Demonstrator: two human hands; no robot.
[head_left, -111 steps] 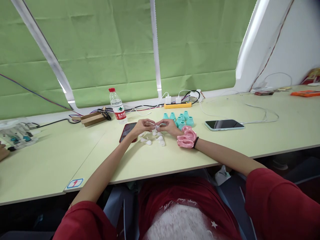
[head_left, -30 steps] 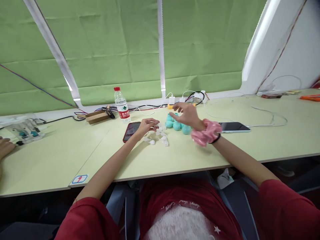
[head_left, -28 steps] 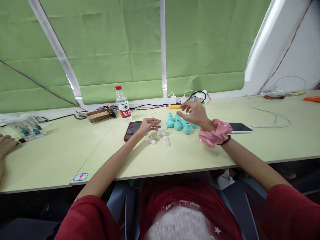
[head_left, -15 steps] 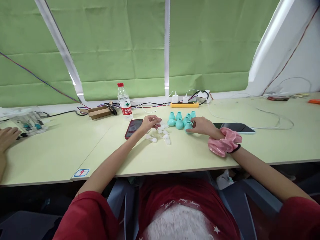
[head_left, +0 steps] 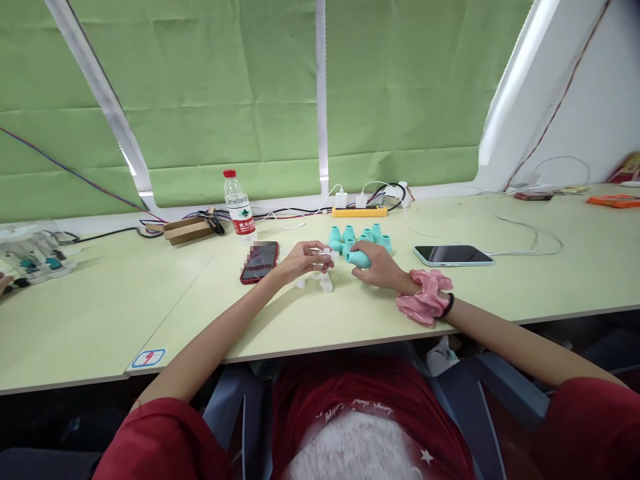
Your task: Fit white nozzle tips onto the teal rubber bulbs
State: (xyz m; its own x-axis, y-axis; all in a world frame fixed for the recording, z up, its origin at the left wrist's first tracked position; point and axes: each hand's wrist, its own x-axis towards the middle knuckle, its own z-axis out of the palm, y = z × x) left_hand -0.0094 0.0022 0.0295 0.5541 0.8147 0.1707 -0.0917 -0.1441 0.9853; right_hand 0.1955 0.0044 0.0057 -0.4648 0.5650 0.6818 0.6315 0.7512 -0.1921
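Observation:
My left hand [head_left: 309, 261] is closed on a small translucent white plastic piece [head_left: 329, 254], its end pointing right. In my right hand [head_left: 377, 264] lies a turquoise bulb-shaped piece [head_left: 358, 259], tipped on its side with its open neck facing left. A small gap separates the two held pieces. Several more turquoise bulbs [head_left: 349, 233] are grouped just behind my right hand, some partly hidden by it. Below my left hand, loose white plastic pieces [head_left: 326, 283] lie on the table.
A red-cased phone [head_left: 260, 261] lies left of my left hand, a second phone [head_left: 454, 255] on the right with a white cable. Behind stand a water bottle [head_left: 240, 210], an open cardboard box [head_left: 189, 230] and a yellow power strip [head_left: 360, 211]. Part of another person's hand [head_left: 5, 283] shows at the far left.
My right hand has lifted a turquoise bulb from the group and tipped its neck leftward. My left hand has picked up a white piece and moved nearer the bulb. The camera view shifted slightly.

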